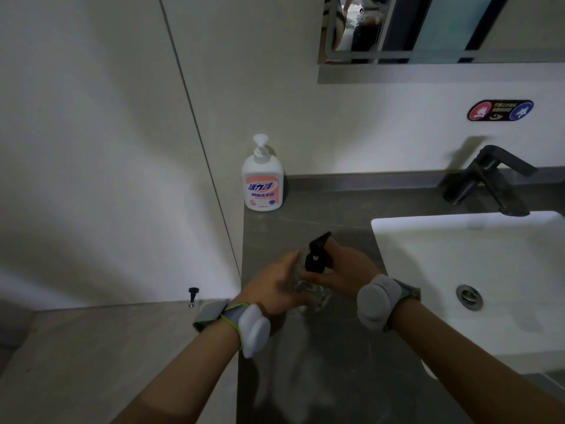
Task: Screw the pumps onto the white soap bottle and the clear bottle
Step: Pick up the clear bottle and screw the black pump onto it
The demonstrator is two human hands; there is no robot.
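Note:
A white soap bottle (263,186) with a pink label stands upright at the back left corner of the grey counter (336,209), a white pump on its neck. Nearer to me, a clear bottle (312,296) stands on the counter. My left hand (276,286) wraps its left side. My right hand (339,272) grips the collar of the black pump (318,254) that sits on top of the clear bottle. Most of the clear bottle is hidden by my fingers.
A white basin (458,240) with a metal drain (469,296) is set in the counter to the right, and a black tap (486,179) stands behind it. A mirror (443,26) hangs above. The counter's left edge drops to a wall and floor.

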